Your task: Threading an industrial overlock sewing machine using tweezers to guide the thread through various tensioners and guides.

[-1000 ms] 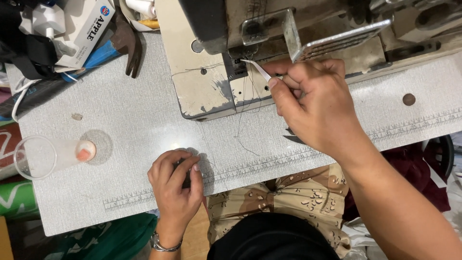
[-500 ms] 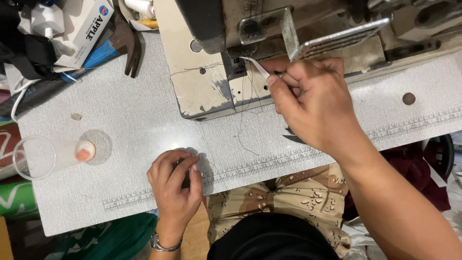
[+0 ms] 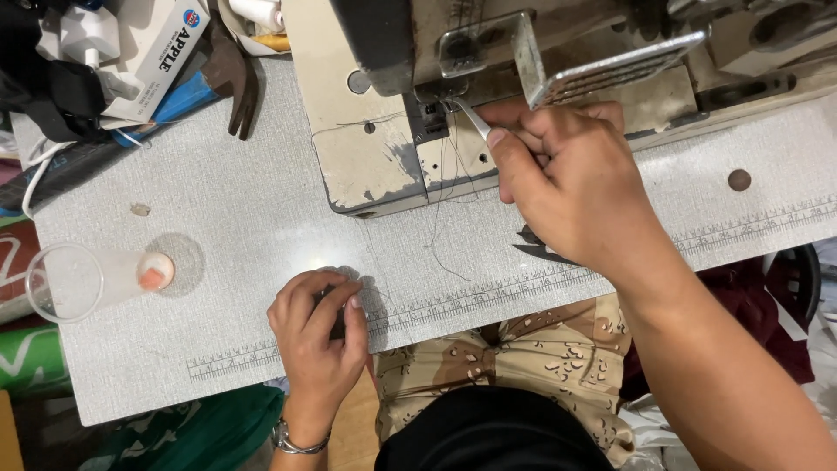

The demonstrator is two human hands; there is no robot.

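**Tweezers at the needle**

Our right hand (image 3: pixel 567 187) pinches slim metal tweezers (image 3: pixel 471 119), tips aimed at eleven o'clock toward the worn cream sewing machine's (image 3: pixel 366 157) needle area, likely guiding loose thread (image 3: pixel 440 218). Our left hand (image 3: pixel 318 336), curled on the grey speckled table (image 3: pixel 218 218), steadies us; what it grips we cannot tell.

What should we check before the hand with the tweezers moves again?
1. Right hand grips the tweezers: ok.
2. Tweezer tips at the needle area of the sewing machine: ok.
3. Thread caught in the tips: cannot tell.
4. Left hand away from the needle, resting on the table: ok.
5. Plastic cup far from both hands: ok.
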